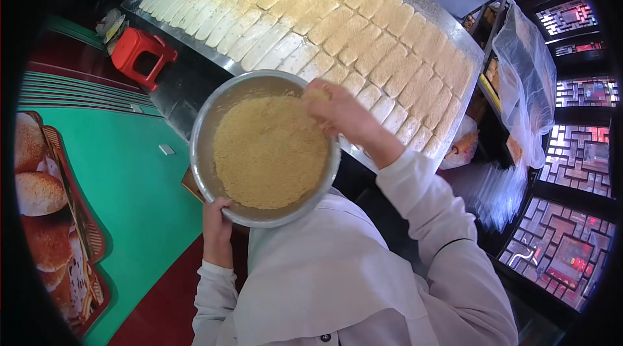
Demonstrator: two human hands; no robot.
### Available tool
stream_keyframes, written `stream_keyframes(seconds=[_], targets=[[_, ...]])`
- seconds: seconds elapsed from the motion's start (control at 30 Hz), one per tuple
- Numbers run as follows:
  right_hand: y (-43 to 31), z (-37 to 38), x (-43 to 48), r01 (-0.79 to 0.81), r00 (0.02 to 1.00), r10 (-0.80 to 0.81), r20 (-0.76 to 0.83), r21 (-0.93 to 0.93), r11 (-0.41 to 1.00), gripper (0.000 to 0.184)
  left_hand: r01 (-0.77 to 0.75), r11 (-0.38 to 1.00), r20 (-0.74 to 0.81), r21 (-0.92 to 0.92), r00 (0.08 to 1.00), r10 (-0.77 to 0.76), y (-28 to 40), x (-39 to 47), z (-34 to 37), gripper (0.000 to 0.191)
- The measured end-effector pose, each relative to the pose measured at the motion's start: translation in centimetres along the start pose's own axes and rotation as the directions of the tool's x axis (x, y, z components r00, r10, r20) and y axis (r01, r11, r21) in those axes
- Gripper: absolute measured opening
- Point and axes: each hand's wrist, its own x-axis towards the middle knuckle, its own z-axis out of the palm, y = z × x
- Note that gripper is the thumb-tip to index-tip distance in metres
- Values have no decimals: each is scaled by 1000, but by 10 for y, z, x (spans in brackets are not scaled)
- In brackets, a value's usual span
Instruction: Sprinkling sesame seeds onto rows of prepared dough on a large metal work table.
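Note:
My left hand [218, 222] grips the near left rim of a round metal bowl [200, 171], thumb over the edge. Inside lies a broad heap of pale tan sesame seeds [272, 151]. Over the bowl's upper right rim, my right hand [343, 110] is curled around what looks like a handful of the same seeds, slightly blurred. Beyond the bowl, flat dough strips lie in close rows on a metal table [469, 44]. Many of them, like this seeded strip [375, 66], are coated tan; plain white dough strips [265, 44] show along the near left side.
A red plastic stool [138, 54] stands left of the table. On the right is a rack draped in clear plastic sheeting [523, 73], with a plastic bag [462, 144] beside it. A green wall [141, 166] with a bread picture [53, 200] lies left, lattice windows [579, 156] right.

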Motion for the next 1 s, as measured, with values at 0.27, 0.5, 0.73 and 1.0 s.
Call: stream_keyframes(seconds=[0.27,0.5,0.73,1.0], targets=[[-13,-151,-45,0,953,-52,-298,-171,985,23,-39,971,-232,234,968,95,-27,38,-93,30],[-28,-141,-63,-111,933,7,-360,-268,957,25,60,891,-72,451,997,-30,-102,120,-40,18],[-25,-119,-65,-76,884,-60,-463,-268,960,22,187,839,90,511,959,-269,-164,137,51,18],[12,-122,-76,-138,887,13,-461,-240,961,13,87,798,233,597,933,-276,-165,127,78,22]])
